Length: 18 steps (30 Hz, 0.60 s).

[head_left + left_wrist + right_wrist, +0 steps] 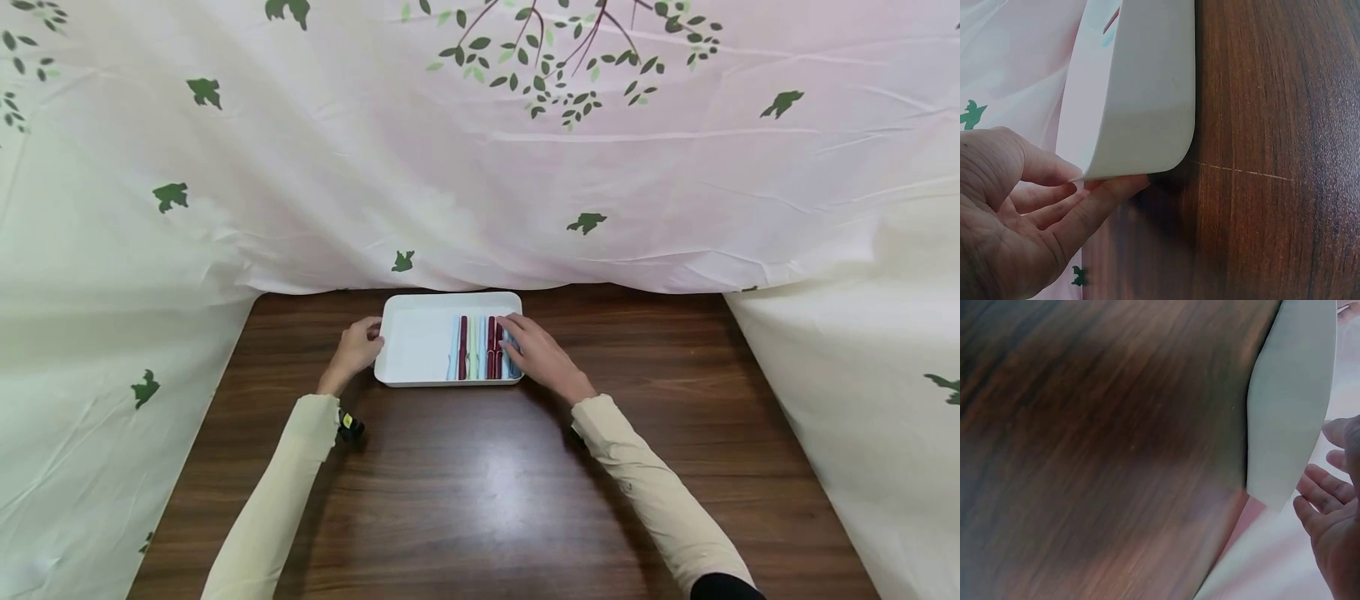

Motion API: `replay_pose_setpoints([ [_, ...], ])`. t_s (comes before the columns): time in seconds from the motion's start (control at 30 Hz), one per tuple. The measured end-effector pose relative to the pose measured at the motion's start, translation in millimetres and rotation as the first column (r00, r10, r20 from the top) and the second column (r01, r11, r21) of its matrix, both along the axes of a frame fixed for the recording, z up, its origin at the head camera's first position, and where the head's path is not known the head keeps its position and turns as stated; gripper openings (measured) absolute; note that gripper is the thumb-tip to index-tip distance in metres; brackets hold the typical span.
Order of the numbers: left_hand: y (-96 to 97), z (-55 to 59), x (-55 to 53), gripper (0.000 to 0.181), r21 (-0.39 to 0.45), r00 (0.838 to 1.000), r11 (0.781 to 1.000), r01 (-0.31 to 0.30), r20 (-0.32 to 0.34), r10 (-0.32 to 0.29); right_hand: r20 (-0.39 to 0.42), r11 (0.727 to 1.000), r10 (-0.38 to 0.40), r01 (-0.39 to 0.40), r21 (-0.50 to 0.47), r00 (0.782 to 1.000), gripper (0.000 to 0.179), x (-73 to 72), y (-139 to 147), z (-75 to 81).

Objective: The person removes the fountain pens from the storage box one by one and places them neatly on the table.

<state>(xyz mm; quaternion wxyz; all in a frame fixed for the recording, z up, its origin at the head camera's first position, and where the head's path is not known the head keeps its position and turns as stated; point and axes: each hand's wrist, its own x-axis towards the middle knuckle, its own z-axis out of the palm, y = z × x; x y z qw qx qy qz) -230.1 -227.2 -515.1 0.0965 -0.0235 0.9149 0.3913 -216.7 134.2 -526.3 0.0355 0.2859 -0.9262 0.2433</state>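
A shallow white tray (412, 337) lies near the far edge of the table. Upright in its right half is a row of slim, pen-like sticks (472, 348) in dark red, light blue and pale yellow, with a darker blue at the end. At the tray's left end my left hand (360, 346) pinches the rim; in the left wrist view the thumb is on the edge and the fingers lie against the outer wall (1147, 94). My right hand (543, 354) reaches over the right end, relaxed fingers above the rightmost sticks, partly hiding them. Whether they touch, I cannot tell.
The dark brown wooden table (465, 500) spreads out in front of the tray. A pale cloth (480, 183) printed with green birds and leaves hangs right behind the tray and along both sides. A small black device (350, 426) is on the left wrist.
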Motion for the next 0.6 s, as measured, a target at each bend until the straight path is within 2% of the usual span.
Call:
replay_pose_setpoints([
  [0.33, 2.1, 3.5, -1.3, 0.05, -0.003, 1.0, 1.0, 0.006, 0.012, -0.006, 0.068, 0.999, -0.043, 0.042, 0.007, 0.997, 0.045, 0.8, -12, 3.6],
  [0.47, 1.8, 2.7, -0.9, 0.051, -0.004, 1.0, 1.0, -0.003, 0.024, 0.003, 0.049, 0.999, -0.031, 0.029, 0.03, 0.998, 0.03, -0.6, -18, 5.8],
  [0.6, 2.6, 1.0, -0.3, 0.051, -0.007, 0.999, 1.0, -0.014, 0.029, 0.014, 0.056, 0.993, -0.048, 0.041, 0.112, 0.997, 0.015, -3.4, -24, 8.2],
])
